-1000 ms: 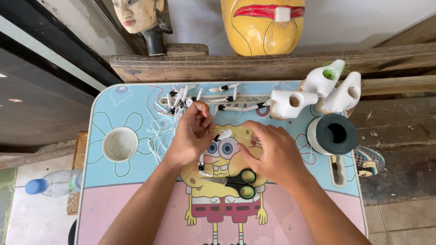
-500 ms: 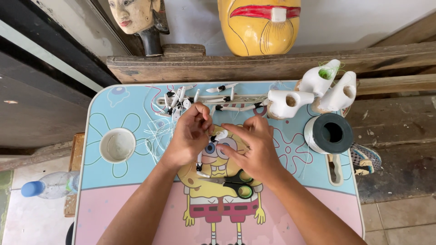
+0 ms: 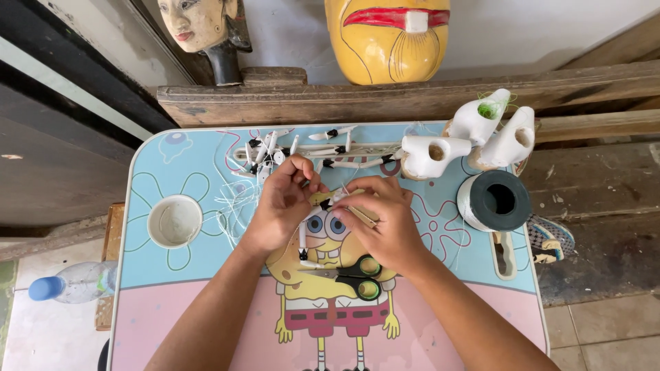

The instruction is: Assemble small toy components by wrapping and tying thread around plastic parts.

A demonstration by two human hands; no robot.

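Note:
My left hand (image 3: pixel 283 205) and my right hand (image 3: pixel 382 221) meet over the middle of a small table (image 3: pixel 206 323) with a cartoon print. Together they pinch a small pale piece with a black tip (image 3: pixel 324 199) and thin wooden sticks (image 3: pixel 362 214). A white piece with a black end (image 3: pixel 302 242) hangs below my left hand. Scissors with black and green handles (image 3: pixel 352 275) lie on the table just under my right wrist. Thin white thread (image 3: pixel 234 203) lies loose to the left of my left hand.
Several white pieces with black tips (image 3: pixel 302 152) lie at the table's far edge. White carved figures (image 3: pixel 474 137) and a thread spool (image 3: pixel 496 200) stand at the right, a white cup (image 3: pixel 174 221) at the left. Two carved heads (image 3: pixel 386 38) sit on a wooden ledge (image 3: pixel 385 103) behind. A plastic bottle (image 3: pixel 69 283) lies on the floor.
Both hands have stayed together over the table's middle, with my right hand's fingers shifting slightly on the small piece. The camera view has drifted a little.

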